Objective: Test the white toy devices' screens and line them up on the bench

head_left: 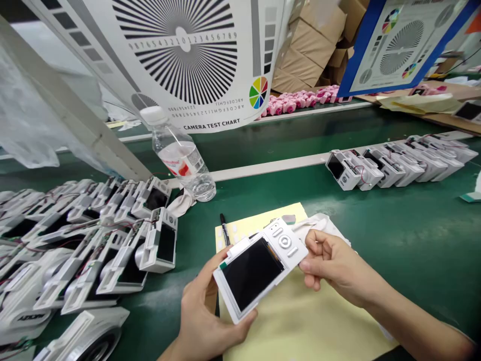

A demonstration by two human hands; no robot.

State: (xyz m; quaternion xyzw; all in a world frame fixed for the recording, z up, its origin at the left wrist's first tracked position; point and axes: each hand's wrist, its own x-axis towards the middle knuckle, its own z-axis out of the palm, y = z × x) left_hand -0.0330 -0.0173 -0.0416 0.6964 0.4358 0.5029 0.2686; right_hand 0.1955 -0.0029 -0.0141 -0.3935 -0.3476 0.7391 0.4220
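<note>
A white digital camera (251,273) with a dark screen and silver buttons is tilted above a yellow sheet. My left hand (206,311) grips its left end, fingers behind and thumb at the lower edge. My right hand (334,263) is closed, fingers curled and thumb pressed in, right at the camera's right corner. What those fingertips pinch, if anything, is hidden. A small green tab shows at the screen's upper left corner. Beneath the camera lies the yellow sheet (300,321), with a black marker (224,228) and a white cloth (326,223) at its far side.
Many white camera bodies with loose wires (116,240) crowd the left side. A row of similar cameras (398,163) stands at the right along a rail. A water bottle (184,158) is upright before a hanging camera test chart (210,113). Pink items (296,103) lie further back.
</note>
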